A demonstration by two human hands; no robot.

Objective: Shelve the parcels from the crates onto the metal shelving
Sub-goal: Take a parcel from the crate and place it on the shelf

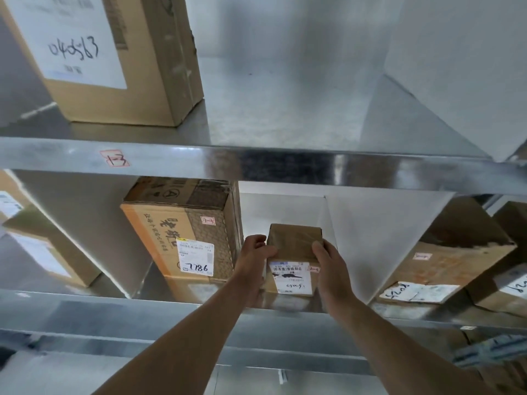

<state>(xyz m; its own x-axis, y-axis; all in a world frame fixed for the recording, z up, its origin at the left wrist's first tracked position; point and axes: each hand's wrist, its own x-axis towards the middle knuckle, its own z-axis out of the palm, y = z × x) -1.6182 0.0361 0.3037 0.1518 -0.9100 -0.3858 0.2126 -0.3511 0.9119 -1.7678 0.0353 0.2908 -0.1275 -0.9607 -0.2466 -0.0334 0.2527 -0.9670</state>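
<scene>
A small brown cardboard parcel (293, 246) with a white barcode label stands on the middle metal shelf (199, 315), right of a larger printed carton. My left hand (253, 258) grips its left side with the thumb over the top. On the parcel's right top edge, my right hand (328, 260) curls its fingers round the corner. Both forearms reach up from below.
A printed carton (182, 226) marked 7786 stands just left of the parcel. A worn box (445, 263) sits to the right behind a white divider (379, 235). On the upper shelf (256, 163) stands a big box (114, 52); bare shelf lies to its right.
</scene>
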